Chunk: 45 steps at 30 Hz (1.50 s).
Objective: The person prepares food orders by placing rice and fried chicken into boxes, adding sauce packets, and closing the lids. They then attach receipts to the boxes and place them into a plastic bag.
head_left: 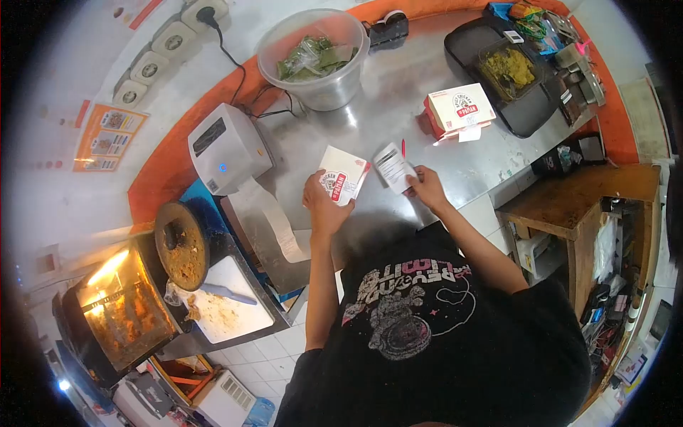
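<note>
holding box [337, 178] and paper slip [393, 168] apart

left hand [326, 208] curls half-closed around the box's near side; right hand [425, 189] pinches the slip's end, fingers nearly together. both things are over the steel counter [405, 75]; moving either calls for steady fingers.

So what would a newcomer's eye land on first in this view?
Probably the glowing glass-fronted case at lower left, its light the brightest patch. Next, near the middle, the left hand holding a printed box and the right hand a white slip. Above them stands a big translucent tub with green leaves.
</note>
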Available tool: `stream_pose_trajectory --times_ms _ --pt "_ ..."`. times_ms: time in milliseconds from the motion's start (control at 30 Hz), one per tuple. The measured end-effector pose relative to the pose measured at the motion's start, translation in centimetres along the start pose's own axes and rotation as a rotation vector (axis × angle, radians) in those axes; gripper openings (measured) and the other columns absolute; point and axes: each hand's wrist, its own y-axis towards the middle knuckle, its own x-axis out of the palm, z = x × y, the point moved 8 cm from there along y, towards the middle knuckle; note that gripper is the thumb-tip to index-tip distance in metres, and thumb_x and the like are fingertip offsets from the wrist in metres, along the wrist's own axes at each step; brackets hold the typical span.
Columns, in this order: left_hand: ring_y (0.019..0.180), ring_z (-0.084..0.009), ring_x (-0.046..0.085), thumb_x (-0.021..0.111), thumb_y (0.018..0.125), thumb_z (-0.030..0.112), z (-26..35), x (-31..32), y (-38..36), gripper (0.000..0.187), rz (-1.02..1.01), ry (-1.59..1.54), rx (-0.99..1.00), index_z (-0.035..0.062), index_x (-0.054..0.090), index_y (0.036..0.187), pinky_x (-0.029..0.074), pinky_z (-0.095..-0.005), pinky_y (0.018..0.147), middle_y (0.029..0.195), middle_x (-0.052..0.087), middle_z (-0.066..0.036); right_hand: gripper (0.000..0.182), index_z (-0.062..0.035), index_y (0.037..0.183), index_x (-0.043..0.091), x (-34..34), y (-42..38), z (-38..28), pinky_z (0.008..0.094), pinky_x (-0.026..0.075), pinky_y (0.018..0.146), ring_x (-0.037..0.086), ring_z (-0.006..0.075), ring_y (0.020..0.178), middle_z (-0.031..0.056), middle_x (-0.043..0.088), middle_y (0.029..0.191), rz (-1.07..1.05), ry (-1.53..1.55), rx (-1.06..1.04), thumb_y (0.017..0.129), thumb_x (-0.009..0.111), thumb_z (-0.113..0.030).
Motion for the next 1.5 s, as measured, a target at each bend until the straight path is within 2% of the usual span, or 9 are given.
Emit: stream_pose_trajectory --times_ms 400,633,700,767,833,967,1033,1133,1500 --pt "0.127 -0.0364 0.037 0.084 0.056 0.017 9.9 -1.0 1.1 0.087 -0.129 0.07 0.248 0.0096 0.04 0.13 0.026 -0.0498 0.106 0.132 0.041 -0.017 0.045 -0.0031 0.136 0.042 7.2 -3.1 -3.0 0.0365 0.048 0.1 0.057 0.0189 0.115 0.0091 0.056 0.126 -0.595 0.723 0.122 0.094 0.056 -0.006" --pt "0.128 -0.0387 0.036 0.084 0.058 0.021 17.6 3.0 1.8 0.086 -0.309 0.095 0.468 0.0086 0.043 0.132 0.026 -0.0491 0.107 0.135 0.04 -0.02 0.048 0.0001 0.134 0.042 -0.4 -4.4 -3.8 0.0407 0.048 0.099 0.058 0.0228 0.114 0.0122 0.057 0.123 -0.108 0.877 0.066 0.092 0.062 -0.014" --pt "0.125 -0.0402 0.04 0.086 0.063 0.028 19.0 4.6 3.1 0.08 -0.435 -0.281 0.48 0.0074 0.045 0.129 0.028 -0.0508 0.105 0.13 0.044 -0.023 0.054 0.004 0.134 0.041 -4.8 -5.0 -3.1 0.043 0.046 0.102 0.059 0.0265 0.114 0.0155 0.057 0.125 0.021 0.893 0.065 0.088 0.065 -0.014" --pt "0.124 -0.0393 0.043 0.085 0.07 0.031 16.0 10.0 5.9 0.083 -0.423 -0.377 0.442 0.0063 0.04 0.136 0.033 -0.0512 0.105 0.133 0.044 -0.024 0.054 0.0044 0.133 0.043 -9.7 -6.1 -2.2 0.0438 0.045 0.103 0.059 0.0288 0.114 0.0169 0.058 0.125 0.046 0.869 0.095 0.088 0.063 -0.018" --pt "0.125 -0.0348 0.044 0.084 0.074 0.028 13.3 14.9 8.6 0.095 -0.534 -0.819 -0.046 0.0062 0.026 0.145 0.037 -0.0475 0.105 0.138 0.041 -0.023 0.054 0.0047 0.13 0.046 -14.8 -6.7 -2.0 0.0436 0.044 0.104 0.059 0.0296 0.115 0.0178 0.059 0.124 0.068 0.897 -0.022 0.088 0.063 -0.024" --pt "0.123 -0.0303 0.047 0.084 0.076 0.02 14.4 22.0 9.6 0.109 -0.742 -0.663 -0.093 0.0087 0.006 0.152 0.037 -0.0467 0.106 0.141 0.039 -0.021 0.054 0.0056 0.127 0.049 -24.3 -6.7 -0.9 0.0409 0.054 0.092 0.067 0.0274 0.1 0.0182 0.064 0.115 0.174 0.958 0.005 0.089 0.061 -0.03" --pt "0.123 -0.0294 0.048 0.074 0.086 0.038 14.6 23.9 10.2 0.097 -0.885 -0.873 -0.11 0.0101 0.009 0.153 0.037 -0.0488 0.106 0.141 0.042 -0.018 0.051 0.0053 0.124 0.051 -28.0 -5.1 -0.9 0.0375 0.057 0.086 0.069 0.0254 0.093 0.0176 0.066 0.11 0.207 0.937 0.002 0.09 0.06 -0.031" --pt "0.125 -0.0276 0.049 0.034 0.09 0.075 16.1 23.9 11.0 0.089 -0.714 -1.211 -0.601 0.0103 0.024 0.15 0.042 -0.0414 0.103 0.142 0.045 -0.014 0.047 0.0049 0.12 0.053 -30.7 -1.3 -2.2 0.0357 0.059 0.082 0.07 0.0243 0.088 0.0166 0.068 0.105 0.162 0.973 0.045 0.09 0.06 -0.031" --pt "0.108 -0.0323 0.064 0.039 0.096 0.058 17.5 27.3 12.5 0.068 -0.602 -1.013 -0.594 0.0034 0.043 0.138 0.059 -0.044 0.083 0.127 0.06 -0.015 0.049 0.0025 0.113 0.063 -25.6 9.9 -3.7 0.0357 0.058 0.081 0.071 0.0233 0.084 0.0155 0.071 0.102 -0.378 0.946 0.284 0.087 0.061 -0.039"
